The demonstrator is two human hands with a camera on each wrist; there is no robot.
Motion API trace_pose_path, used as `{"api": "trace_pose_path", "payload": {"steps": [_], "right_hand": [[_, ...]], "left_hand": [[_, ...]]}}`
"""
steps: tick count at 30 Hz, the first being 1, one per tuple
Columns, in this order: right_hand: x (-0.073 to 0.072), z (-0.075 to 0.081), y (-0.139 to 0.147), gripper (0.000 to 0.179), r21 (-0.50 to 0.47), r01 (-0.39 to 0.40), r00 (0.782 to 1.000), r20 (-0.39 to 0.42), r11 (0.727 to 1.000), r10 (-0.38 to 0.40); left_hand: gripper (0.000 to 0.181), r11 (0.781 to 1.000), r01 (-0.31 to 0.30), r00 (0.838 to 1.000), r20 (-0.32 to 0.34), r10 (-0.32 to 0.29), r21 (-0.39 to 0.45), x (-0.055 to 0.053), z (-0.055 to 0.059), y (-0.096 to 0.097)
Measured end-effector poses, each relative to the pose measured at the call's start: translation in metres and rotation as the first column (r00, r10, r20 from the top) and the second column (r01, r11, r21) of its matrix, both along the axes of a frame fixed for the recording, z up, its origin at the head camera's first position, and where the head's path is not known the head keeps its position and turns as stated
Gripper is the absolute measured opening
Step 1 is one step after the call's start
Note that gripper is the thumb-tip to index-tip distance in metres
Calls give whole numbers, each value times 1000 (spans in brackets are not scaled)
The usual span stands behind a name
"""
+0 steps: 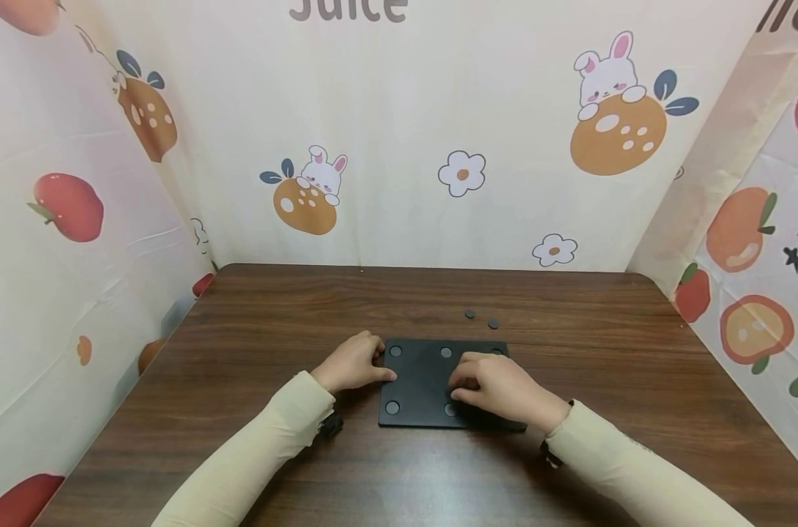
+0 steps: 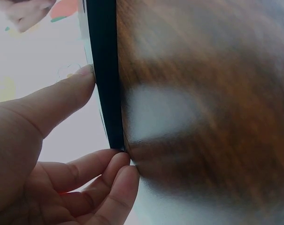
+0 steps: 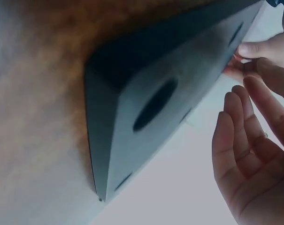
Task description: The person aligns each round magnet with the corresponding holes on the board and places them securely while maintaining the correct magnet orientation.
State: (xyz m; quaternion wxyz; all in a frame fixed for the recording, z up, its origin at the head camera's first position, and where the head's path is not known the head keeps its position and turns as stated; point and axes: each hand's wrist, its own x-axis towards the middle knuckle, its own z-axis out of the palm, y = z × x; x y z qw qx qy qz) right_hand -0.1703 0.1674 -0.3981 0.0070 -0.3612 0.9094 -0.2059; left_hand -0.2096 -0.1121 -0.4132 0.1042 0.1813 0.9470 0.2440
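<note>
A flat black board (image 1: 420, 380) with round grey spots near its edges lies on the wooden table. My left hand (image 1: 354, 364) holds its left edge. In the left wrist view the thumb (image 2: 78, 89) presses the face near the edge, and the bent fingers meet at the corner. Over the board's right half is my right hand (image 1: 504, 386), its fingers bent downward and its thumb near a front spot (image 1: 449, 410). In the right wrist view its fingers (image 3: 235, 122) curve, thumb close to the index finger; I cannot tell whether a small piece sits between them.
Two small dark discs (image 1: 470, 314) (image 1: 493, 323) lie on the table (image 1: 293, 307) behind the board. Printed cloth (image 1: 399, 132) with fruit and rabbits hangs along the back and both sides of the table. A dark band (image 1: 331, 424) shows at the left wrist.
</note>
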Motion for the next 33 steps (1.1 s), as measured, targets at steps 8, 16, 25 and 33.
{"api": "trace_pose_path", "payload": {"steps": [8, 16, 25, 33], "right_hand": [[-11, 15, 7, 15, -50, 103, 994, -39, 993, -105], [-30, 24, 18, 16, -96, 209, 972, -90, 973, -218], [-56, 23, 28, 21, -178, 286, 953, -47, 942, -298], [-81, 15, 32, 31, -176, 357, 934, 40, 917, -356]], "left_hand": [[54, 1000, -4, 1000, 6, 4, -3, -1, 0, 0], [56, 1000, 2, 1000, 3, -2, -6, -2, -1, 0], [56, 1000, 2, 1000, 6, -2, -14, -2, -1, 0], [55, 1000, 2, 1000, 3, -2, -17, -2, -1, 0]]}}
